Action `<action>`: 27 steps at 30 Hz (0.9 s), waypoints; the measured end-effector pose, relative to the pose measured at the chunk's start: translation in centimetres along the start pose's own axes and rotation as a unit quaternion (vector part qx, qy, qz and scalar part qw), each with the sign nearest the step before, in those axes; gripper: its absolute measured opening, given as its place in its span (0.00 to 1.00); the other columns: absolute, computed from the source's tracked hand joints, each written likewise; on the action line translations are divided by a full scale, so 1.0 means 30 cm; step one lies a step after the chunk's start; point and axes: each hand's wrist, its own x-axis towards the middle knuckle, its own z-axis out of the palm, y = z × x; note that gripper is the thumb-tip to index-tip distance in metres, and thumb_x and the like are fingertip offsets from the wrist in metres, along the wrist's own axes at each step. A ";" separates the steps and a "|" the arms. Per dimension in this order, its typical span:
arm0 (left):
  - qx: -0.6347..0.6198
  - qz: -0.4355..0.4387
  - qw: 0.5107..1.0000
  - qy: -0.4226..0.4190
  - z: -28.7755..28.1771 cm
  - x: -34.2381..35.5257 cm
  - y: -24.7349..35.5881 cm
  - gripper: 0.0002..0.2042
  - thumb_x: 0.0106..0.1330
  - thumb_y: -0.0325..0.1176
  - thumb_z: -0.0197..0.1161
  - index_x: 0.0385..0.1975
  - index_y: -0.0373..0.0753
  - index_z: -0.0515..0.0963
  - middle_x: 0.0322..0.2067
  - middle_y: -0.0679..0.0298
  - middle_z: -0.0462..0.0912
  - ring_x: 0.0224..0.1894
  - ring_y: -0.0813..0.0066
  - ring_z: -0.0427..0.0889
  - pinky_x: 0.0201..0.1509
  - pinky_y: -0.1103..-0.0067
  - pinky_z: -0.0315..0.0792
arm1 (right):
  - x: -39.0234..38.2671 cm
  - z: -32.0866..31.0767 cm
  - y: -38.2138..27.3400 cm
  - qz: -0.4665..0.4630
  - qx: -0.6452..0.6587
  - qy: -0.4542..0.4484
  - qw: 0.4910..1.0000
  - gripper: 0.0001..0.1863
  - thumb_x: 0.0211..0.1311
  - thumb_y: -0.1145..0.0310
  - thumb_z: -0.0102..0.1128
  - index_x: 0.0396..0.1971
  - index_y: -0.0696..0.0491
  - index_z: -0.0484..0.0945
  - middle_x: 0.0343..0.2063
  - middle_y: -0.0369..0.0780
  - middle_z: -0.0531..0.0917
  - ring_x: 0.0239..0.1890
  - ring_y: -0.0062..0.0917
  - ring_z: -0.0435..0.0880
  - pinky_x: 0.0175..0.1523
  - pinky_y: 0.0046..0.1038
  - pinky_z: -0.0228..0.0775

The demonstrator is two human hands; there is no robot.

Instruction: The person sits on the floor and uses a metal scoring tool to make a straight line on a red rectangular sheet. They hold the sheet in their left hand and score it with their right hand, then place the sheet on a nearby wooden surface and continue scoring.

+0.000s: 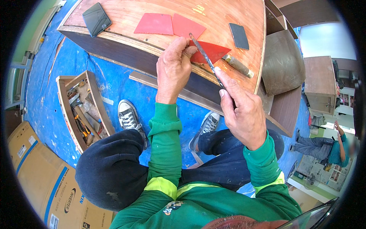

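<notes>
My left hand pinches the near left corner of a red sheet, which looks like sandpaper, over the wooden worktop's front edge. In my right hand is a narrow dark blade, like a hacksaw blade, gripped with the index finger stretched along it. The blade lies slantwise across the red sheet, its rounded tip near my left fingers. Beyond the sheet, two paler red pieces lie flat, edges meeting. Just right of the sheet rests a worn cylinder-shaped thing, partly covered by it.
A black phone lies at the worktop's left corner, a dark flat rectangle at its right. A wooden tool tray stands on the blue floor sheet. Big cardboard box at lower left; another person at far right.
</notes>
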 end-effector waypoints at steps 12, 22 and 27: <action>0.006 0.007 1.000 0.002 -0.005 0.001 0.009 0.06 0.76 0.27 0.72 0.41 0.36 0.80 0.36 0.50 0.83 0.39 0.41 0.85 0.42 0.60 0.79 | -0.004 0.001 -0.015 0.027 -0.002 -0.009 1.000 0.32 0.72 0.81 0.67 0.75 0.52 0.81 0.47 0.57 0.92 0.48 0.52 0.94 0.53 0.49 0.86; 0.018 0.008 1.000 -0.003 -0.010 0.004 0.016 0.06 0.75 0.28 0.73 0.41 0.37 0.81 0.36 0.50 0.83 0.40 0.41 0.85 0.43 0.60 0.79 | -0.005 0.013 -0.012 0.019 0.002 0.012 1.000 0.31 0.75 0.81 0.65 0.75 0.48 0.83 0.36 0.52 0.90 0.30 0.39 0.90 0.43 0.38 0.83; 0.028 0.017 0.999 0.000 -0.010 0.002 0.013 0.04 0.76 0.27 0.72 0.43 0.37 0.83 0.35 0.52 0.85 0.38 0.50 0.85 0.43 0.63 0.79 | -0.006 -0.002 -0.021 0.031 -0.018 -0.023 0.999 0.33 0.71 0.81 0.66 0.76 0.52 0.80 0.46 0.56 0.92 0.45 0.51 0.94 0.52 0.50 0.86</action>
